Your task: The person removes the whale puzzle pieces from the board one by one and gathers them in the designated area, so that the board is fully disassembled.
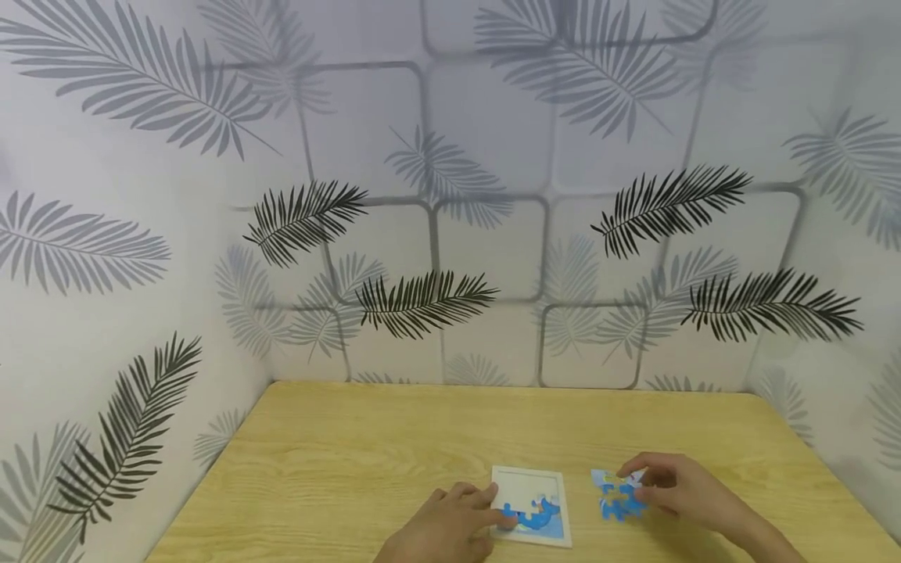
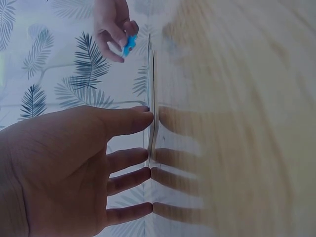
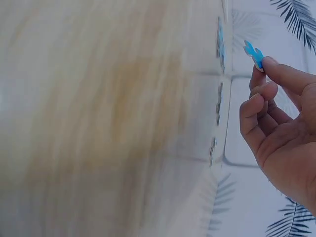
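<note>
Yellow wood grain marks the table [image 1: 338, 446], and at the bottom of the head view, just left of centre-right, I find the left hand [image 1: 446, 525]. Its fingers are nearly straight, tips resting at the left edge of the tray [image 1: 529, 471], with one digit lying over onto it; I read that as steadying rather than grasping. Next to the right is the tray itself, flat at lower centre-right: blue fitted pieces [image 1: 540, 519] take up its lower part, and its upper left shows bare. Beyond the tray's right rim, apart from it, the loose pieces [image 1: 611, 510] lie clustered on the table.

Farthest right, the right hand [image 1: 679, 489] pinches one blue held piece [image 3: 254, 55] between thumb and forefinger, the gap narrowed to the piece's thickness. From the right wrist view I see it raised off the table, long axis slanting toward the upper left, its free end pointing away from the grip.

What counts most, I judge, is sideways: the tray lies left of this grip, past the loose pieces. The left hand touches it; only the right has the piece.
</note>
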The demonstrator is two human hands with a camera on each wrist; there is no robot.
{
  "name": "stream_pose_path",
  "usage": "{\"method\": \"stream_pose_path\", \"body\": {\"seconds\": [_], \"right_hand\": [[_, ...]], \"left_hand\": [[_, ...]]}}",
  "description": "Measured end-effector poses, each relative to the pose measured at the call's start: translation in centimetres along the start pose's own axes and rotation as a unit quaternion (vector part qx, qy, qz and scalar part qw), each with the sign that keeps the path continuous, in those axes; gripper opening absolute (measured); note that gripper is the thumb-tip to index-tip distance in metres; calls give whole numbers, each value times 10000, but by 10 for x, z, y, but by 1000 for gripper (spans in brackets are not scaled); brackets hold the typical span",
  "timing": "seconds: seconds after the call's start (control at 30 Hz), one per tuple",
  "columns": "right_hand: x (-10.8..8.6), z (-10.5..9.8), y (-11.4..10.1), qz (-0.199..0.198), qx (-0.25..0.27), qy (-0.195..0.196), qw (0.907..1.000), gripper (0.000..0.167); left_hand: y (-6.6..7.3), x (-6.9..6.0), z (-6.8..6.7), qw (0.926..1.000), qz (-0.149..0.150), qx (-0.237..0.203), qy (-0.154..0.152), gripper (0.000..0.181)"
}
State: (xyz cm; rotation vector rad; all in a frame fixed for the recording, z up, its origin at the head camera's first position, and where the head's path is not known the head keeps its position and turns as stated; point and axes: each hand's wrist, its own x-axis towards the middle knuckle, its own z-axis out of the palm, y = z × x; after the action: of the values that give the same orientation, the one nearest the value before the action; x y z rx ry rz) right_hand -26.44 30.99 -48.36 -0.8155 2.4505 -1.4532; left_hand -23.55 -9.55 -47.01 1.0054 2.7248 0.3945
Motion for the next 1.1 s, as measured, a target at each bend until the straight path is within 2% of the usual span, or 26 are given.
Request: {"method": "stream_pose_path", "body": {"seconds": [0.1,0.33,0.57,0.7,0.8,0.93,1.1], "right_hand": [[-9,-6,7,13,-251,34,9997,22],[-23,-7,17,466,-1026,130,9935,20],[-21,-6,18,378,-1903,215,9808,16],[-17,-5,17,355,-2143,228,9759,19],[-12,0,14,236,-2051,303,9780,26],[2,14,5,-173,-1722,246,9846,39],[25,33,-9,-787,-1404,36,9870,40]], "left_hand": [[0,-1,0,10000,31,25,-6,42],[-1,-1,3,9998,-33,-159,-62,42],[-1,1,3,9999,89,64,-21,42],[-2,2,2,9998,159,138,55,41],[-4,2,2,9998,150,136,43,41],[-4,3,1,10000,39,32,-66,41],[-4,4,2,9998,-43,-80,-148,40]]}}
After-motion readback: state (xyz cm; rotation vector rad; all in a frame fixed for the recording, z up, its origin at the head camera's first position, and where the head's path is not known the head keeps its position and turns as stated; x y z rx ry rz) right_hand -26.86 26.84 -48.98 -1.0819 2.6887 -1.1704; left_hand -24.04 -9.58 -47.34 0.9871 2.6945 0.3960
